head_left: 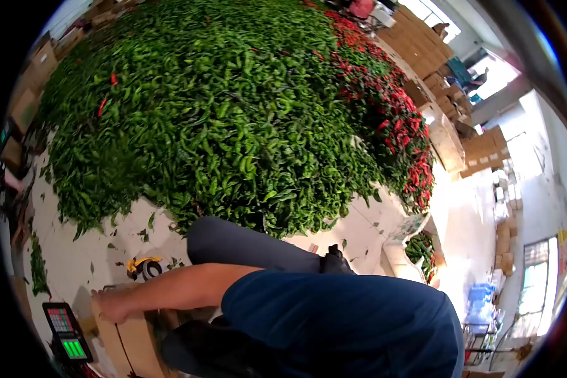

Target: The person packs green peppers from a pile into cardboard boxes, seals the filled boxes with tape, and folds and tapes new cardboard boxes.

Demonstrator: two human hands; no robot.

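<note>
My right arm, in a dark blue sleeve, stretches across to the lower left. At its end my right hand (112, 307) grips the upper edge of a brown cardboard box (127, 343), which has a dark line along its side. The undersides of the fingers are hard to make out. My left hand is out of view. Just beyond the forearm, a yellow and black tape dispenser (143, 268) lies on the floor. Left of the box stands a scale display (68, 332) with a keypad and lit green digits. My bent knee (217, 240) rises behind the arm.
A huge heap of green chili peppers (220, 126) covers the floor ahead, with red peppers (409, 135) along its right side. An open sack (397, 258) holds more green ones. Cardboard boxes (485, 151) line the right. At the left edge a person's hand (12, 181) shows.
</note>
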